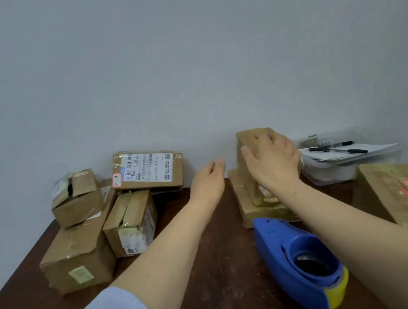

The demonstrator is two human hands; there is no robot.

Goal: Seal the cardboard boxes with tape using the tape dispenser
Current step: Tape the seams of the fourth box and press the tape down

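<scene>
Brown surface (213, 247) fills the lower frame. Pile of cardboard boxes (79, 253) centre left, a big taped box (406, 190) at the right edge. Tape dispenser (290, 256) lies lower centre-right beside the right forearm; its long axis runs near-to-far, nose toward the wall and slightly left, yellow roll at the near end. Flat box (249, 208) sits just beyond it, with the upright box (251, 138) standing on top. Right grip (271, 162) clasps the upright box, fingers spread over it. Left grip (209, 183) is released, fingers straight, holding nothing, mid-frame.
</scene>
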